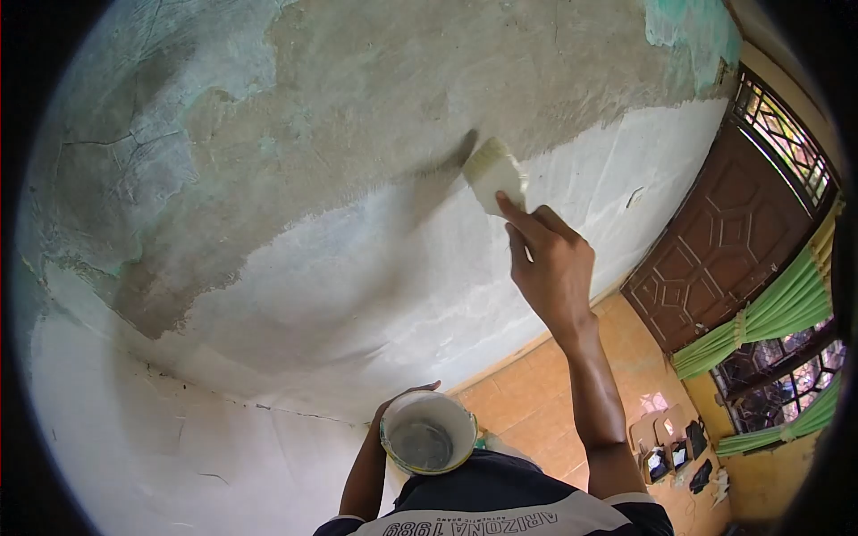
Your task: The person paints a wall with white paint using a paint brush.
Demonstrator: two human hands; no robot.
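Patchy wall (357, 107) up close, right hand (556, 259) pinching a wide brush (492, 174) where white meets grey, finger flat on it probably for control, left hand (407, 394) wrapped round the tub (455, 418) by the shirt (509, 496), handy for dipping.

We read text on wearer's shirt (490, 481) only: pale chest band (608, 516), dk lettering, upside down in head view. Lg. caps "ARIZONA" on R side of pic, "1989" on L. Betw. them, v. sm. line we make out as "AUTHENTIC BRAND", approx. legible.
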